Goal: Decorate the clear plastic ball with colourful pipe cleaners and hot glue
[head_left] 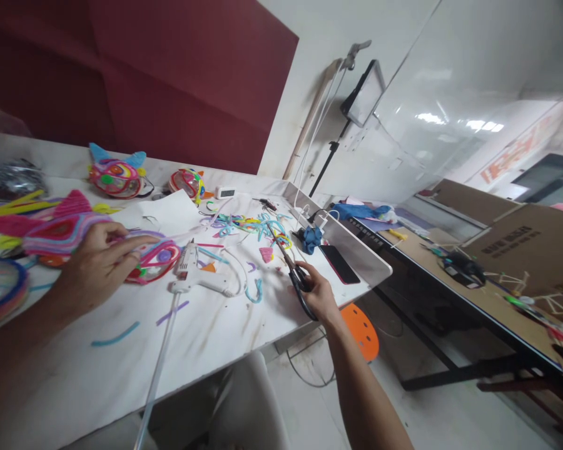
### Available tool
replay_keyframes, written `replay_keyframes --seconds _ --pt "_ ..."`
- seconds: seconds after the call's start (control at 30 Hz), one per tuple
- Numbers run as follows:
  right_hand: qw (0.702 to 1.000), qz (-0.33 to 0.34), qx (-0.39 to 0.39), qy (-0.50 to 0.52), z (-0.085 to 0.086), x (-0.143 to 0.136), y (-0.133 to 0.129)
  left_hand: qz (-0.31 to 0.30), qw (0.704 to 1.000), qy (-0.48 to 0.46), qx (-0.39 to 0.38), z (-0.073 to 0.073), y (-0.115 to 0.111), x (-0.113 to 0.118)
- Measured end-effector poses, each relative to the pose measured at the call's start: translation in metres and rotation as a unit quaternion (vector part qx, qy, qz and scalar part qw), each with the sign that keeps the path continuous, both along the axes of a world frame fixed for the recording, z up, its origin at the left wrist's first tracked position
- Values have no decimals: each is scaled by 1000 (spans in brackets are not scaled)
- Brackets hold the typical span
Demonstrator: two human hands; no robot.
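Note:
My left hand [106, 262] is closed at the fingertips on a mask [157, 261] covered in coloured pipe cleaners, with a pink-rimmed eye opening. Its fingers hide the middle of the mask, whose pink and striped part reaches left past the hand. In my right hand [319, 292] is a pair of black-handled scissors [298, 278], blades pointing away over the table. Between the hands lies a white glue gun [201, 278], a clear glue stick jutting from its back toward me. Short cut pipe cleaners [116, 335] lie scattered around it.
Two decorated masks [117, 177] stand at the back by the wall. A tangle of pipe cleaners [251, 225], a small white digital display [225, 192] and a phone [339, 264] are on the white table [225, 337]. An orange stool [360, 331] stands below its right edge.

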State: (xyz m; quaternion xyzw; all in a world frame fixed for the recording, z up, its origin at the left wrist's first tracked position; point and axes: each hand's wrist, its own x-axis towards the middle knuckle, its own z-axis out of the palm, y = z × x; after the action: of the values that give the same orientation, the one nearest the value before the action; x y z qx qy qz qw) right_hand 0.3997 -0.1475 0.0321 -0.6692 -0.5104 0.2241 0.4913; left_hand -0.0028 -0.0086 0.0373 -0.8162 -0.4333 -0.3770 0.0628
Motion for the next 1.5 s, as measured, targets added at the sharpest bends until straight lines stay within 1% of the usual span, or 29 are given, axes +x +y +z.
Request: replay_keyframes --seconds 0.1,0.2,0.37,0.5,0.6,0.67,0.73,0.8,0.87,0.97,1.07,1.17,1.3,1.5 --pt "1000 7 -5 19 0 2 -6 0 1000 1 1 2 -1 1" --pt "998 15 -27 60 1 2 -11 5 1000 8 2 4 -2 2" --pt "990 23 -43 129 9 -6 -20 1 1000 -9 -5 4 -3 2" --pt "988 23 -48 142 16 -14 -23 0 1000 0 -13 3 -2 1" --pt "995 32 -30 92 19 -22 -23 2 1000 3 -14 2 -1 1" --pt "998 54 -15 26 20 -31 -23 1 1000 1 -21 0 -3 0" --pt "995 86 -18 -49 20 -44 -21 1 1000 -7 -30 -1 -5 1" --pt "985 120 -24 -125 19 -59 -18 -3 999 -8 -44 -1 -8 1" --pt "970 153 -24 -188 18 -75 -14 2 999 -19 -39 0 -10 2" --pt "951 185 -38 -244 19 -97 -5 7 999 -17 -36 1 -13 2" --pt "942 195 -64 -265 21 -113 6 2 999 -20 -26 1 -13 2" --pt "940 202 -80 -262 23 -120 15 -5 999 -27 -18 0 -13 1" --pt "942 214 -87 -243 24 -123 23 -7 999 -26 -18 0 -12 0" --pt "945 225 -85 -220 24 -124 29 -15 999 -34 -4 -2 -12 0"
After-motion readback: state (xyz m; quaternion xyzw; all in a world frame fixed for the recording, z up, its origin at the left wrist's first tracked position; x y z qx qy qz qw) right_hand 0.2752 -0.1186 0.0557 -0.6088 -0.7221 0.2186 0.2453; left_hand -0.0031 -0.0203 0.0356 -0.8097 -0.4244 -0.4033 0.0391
